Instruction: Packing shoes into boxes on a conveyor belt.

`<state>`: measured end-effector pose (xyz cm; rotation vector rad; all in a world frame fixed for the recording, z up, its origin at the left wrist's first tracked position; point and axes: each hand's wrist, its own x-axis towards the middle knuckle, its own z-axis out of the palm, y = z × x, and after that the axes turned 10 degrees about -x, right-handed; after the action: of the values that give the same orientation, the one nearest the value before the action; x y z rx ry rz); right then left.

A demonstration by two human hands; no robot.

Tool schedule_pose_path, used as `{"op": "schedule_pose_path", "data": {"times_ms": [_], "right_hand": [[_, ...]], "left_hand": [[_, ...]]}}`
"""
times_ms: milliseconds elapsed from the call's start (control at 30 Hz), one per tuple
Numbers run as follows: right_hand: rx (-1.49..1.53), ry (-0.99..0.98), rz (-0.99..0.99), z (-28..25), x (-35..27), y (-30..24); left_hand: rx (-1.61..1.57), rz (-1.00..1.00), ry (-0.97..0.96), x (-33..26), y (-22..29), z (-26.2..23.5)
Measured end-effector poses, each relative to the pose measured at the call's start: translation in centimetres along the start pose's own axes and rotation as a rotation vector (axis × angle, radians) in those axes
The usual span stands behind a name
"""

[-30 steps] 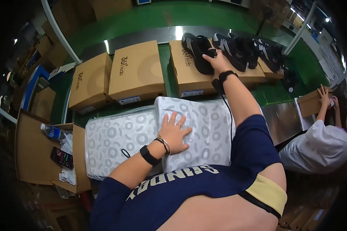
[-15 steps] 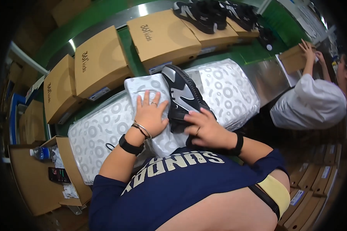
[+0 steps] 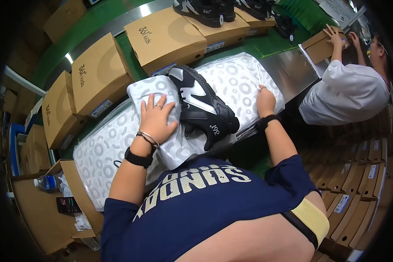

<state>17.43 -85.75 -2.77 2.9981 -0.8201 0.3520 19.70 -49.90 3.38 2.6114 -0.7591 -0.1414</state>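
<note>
A black and white sneaker lies on its side on a stack of white wrapping paper printed with grey rings. Left of it, against its laced side, is a bundle covered in the same paper; what is inside is hidden. My left hand rests on this bundle, palm down with the fingers spread. Toward the right end of the stack, my right hand has its fingers pinched on the paper. It is apart from the sneaker.
Closed brown shoe boxes line the far side, with black sneakers on some. At left, an open carton holds a phone and a water bottle. A co-worker handles a box at right. Boxes are stacked lower right.
My right hand has left the sneaker's heel and moved right to the paper. My left hand stays on the bundle. The co-worker's box has been raised slightly.
</note>
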Motion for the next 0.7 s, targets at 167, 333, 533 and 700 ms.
{"op": "schedule_pose_path", "data": {"times_ms": [167,333,533,700], "right_hand": [[0.213,0.222,-0.461,1.3,-0.2,-1.0],[0.028,0.208,-0.201,5.7,1.6,3.7],[-0.062,0.141,-0.161,2.9,1.6,2.3],[-0.027,0.049,-0.076,2.0,2.1,1.6]], "left_hand": [[-0.015,0.003,-0.009,0.0,-0.1,0.0],[-0.052,-0.001,0.006,0.0,-0.1,0.0],[-0.044,-0.012,0.031,0.0,0.1,0.0],[-0.021,-0.01,0.005,-0.1,0.6,-0.6]]}}
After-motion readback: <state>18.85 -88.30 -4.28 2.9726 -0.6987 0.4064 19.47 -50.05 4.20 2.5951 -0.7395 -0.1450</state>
